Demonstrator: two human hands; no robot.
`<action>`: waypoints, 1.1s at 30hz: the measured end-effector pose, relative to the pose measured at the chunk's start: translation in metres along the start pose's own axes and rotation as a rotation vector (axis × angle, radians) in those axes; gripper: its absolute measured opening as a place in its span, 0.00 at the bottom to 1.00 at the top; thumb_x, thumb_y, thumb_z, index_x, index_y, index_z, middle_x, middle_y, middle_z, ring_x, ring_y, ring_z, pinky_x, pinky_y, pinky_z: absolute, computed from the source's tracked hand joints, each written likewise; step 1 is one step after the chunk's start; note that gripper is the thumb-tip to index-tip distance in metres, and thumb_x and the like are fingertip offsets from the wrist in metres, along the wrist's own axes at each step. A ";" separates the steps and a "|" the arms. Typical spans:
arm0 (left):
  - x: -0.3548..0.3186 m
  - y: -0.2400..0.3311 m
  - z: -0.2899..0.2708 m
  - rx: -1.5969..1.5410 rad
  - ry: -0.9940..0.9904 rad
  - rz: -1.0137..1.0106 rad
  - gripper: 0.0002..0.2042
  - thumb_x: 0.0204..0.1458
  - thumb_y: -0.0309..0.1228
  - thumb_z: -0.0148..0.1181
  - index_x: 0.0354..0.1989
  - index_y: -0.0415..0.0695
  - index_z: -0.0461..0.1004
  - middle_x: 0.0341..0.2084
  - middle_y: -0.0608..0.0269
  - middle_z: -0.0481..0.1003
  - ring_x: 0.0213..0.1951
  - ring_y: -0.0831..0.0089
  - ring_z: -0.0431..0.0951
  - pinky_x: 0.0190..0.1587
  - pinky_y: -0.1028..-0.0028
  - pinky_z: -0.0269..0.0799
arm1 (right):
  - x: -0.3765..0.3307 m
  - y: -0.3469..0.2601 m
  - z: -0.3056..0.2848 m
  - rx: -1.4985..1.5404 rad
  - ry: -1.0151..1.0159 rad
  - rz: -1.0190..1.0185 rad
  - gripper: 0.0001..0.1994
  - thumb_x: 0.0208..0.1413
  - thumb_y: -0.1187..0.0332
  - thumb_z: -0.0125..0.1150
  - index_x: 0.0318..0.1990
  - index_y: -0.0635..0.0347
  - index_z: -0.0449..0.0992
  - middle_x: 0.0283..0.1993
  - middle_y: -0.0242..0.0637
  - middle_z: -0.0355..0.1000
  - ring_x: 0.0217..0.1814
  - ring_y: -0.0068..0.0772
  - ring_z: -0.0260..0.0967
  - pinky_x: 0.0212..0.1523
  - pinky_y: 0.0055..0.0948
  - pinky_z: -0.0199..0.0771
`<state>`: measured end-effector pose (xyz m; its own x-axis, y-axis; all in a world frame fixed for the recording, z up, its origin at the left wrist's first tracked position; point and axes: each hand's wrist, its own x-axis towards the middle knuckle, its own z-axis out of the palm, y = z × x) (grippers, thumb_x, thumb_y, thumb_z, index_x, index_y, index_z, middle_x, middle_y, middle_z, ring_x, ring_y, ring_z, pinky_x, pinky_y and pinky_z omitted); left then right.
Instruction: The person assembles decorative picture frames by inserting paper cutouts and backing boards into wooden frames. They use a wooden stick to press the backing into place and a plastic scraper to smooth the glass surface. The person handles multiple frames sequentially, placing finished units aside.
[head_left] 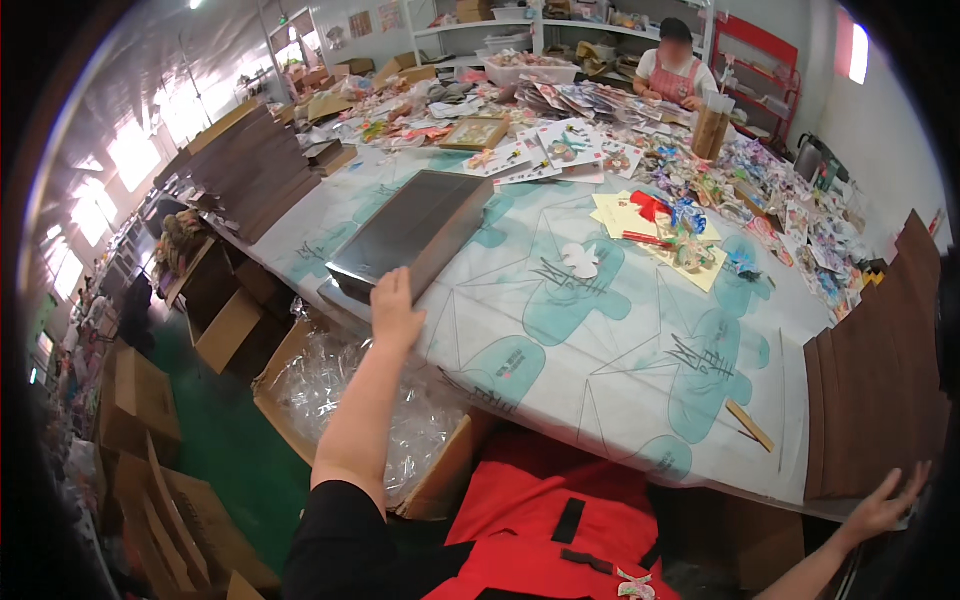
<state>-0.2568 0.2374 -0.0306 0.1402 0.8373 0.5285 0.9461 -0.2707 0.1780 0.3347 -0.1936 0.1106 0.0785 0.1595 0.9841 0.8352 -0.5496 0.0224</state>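
Note:
My left hand [394, 308] reaches forward to the near end of a long dark grey box [412, 232] that lies on the patterned table cover [600, 340]; the fingers rest on or just at its edge, and no grip shows. My right hand [886, 503] lies with fingers spread on the near corner of a stack of brown cardboard sheets [868, 400] at the table's right edge.
Yellow paper with red and blue ribbons [668, 232] lies mid-table, a white paper cutout [580, 260] beside it. Craft items crowd the far end, where another person in a pink apron [674, 72] works. A cardboard box of clear plastic wrap [350, 400] stands below the table's left edge.

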 end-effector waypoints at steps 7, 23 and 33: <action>-0.029 0.072 -0.008 -0.905 0.196 -0.348 0.26 0.43 0.28 0.65 0.51 0.38 0.64 0.33 0.60 0.70 0.35 0.70 0.68 0.34 0.71 0.68 | -0.082 -0.091 0.018 0.460 -0.435 0.260 0.15 0.55 0.80 0.47 0.51 0.65 0.66 0.64 0.46 0.56 0.67 0.44 0.52 0.65 0.38 0.50; -0.015 0.068 0.032 -1.969 0.137 -1.189 0.10 0.45 0.31 0.63 0.34 0.45 0.70 0.37 0.60 0.72 0.38 0.64 0.73 0.41 0.60 0.73 | -0.166 -0.102 -0.008 0.627 -0.682 0.550 0.09 0.48 0.82 0.53 0.38 0.67 0.71 0.52 0.48 0.69 0.53 0.43 0.68 0.53 0.33 0.66; -0.104 0.161 -0.013 -1.989 -0.172 -1.168 0.13 0.51 0.32 0.56 0.44 0.43 0.67 0.43 0.61 0.72 0.45 0.64 0.73 0.48 0.59 0.72 | -0.165 -0.103 0.039 0.522 -0.754 0.481 0.11 0.46 0.77 0.55 0.40 0.65 0.73 0.49 0.48 0.69 0.53 0.50 0.64 0.53 0.39 0.64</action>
<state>-0.1229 0.1007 -0.0460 0.0573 0.9152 -0.3990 -0.7303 0.3109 0.6083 0.2568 -0.1311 -0.0609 0.6366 0.5885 0.4984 0.7433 -0.2960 -0.5999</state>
